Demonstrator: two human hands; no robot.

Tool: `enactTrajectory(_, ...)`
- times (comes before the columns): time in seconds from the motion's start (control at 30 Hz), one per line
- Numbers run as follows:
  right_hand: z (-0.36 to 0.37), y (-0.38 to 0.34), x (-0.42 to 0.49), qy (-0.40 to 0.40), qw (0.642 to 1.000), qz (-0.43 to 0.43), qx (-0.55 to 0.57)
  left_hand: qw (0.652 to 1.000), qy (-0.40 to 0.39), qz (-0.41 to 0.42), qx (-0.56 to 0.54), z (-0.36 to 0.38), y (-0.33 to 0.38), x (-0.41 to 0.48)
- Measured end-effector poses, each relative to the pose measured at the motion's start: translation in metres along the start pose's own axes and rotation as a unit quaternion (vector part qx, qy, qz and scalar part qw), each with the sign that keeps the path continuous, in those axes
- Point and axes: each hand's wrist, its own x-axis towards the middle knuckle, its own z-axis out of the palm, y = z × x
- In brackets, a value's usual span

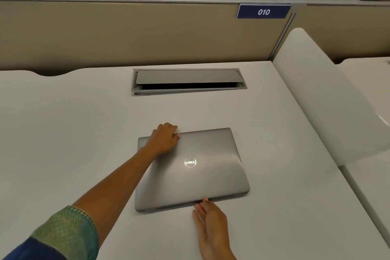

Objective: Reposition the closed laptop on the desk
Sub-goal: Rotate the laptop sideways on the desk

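Observation:
A closed grey laptop [202,173] with a round logo lies flat on the white desk [73,133], near the front middle. My left hand [164,140] reaches across its lid and curls over the far left edge. My right hand [211,221] lies at the near edge, its fingertips tucked under the laptop's front lip. Both hands touch the laptop.
A grey cable hatch [188,81] with its flap ajar is set into the desk behind the laptop. A beige partition [126,34] with a blue "010" plate [263,11] bounds the back. A white divider [322,95] rises on the right.

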Motion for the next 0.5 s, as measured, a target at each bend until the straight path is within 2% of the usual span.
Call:
enactTrajectory(0.2, 0.008, 0.009, 0.010, 0.045, 0.997, -0.011, 0.063, 1.000, -0.018, 0.014, 0.020, 0.010, 0.011, 0.010)
enactTrajectory(0.5, 0.009, 0.016, 0.020, 0.076, 0.992, -0.061, 0.080, 0.998, -0.038, -0.044, -0.036, 0.001, 0.013, 0.016)
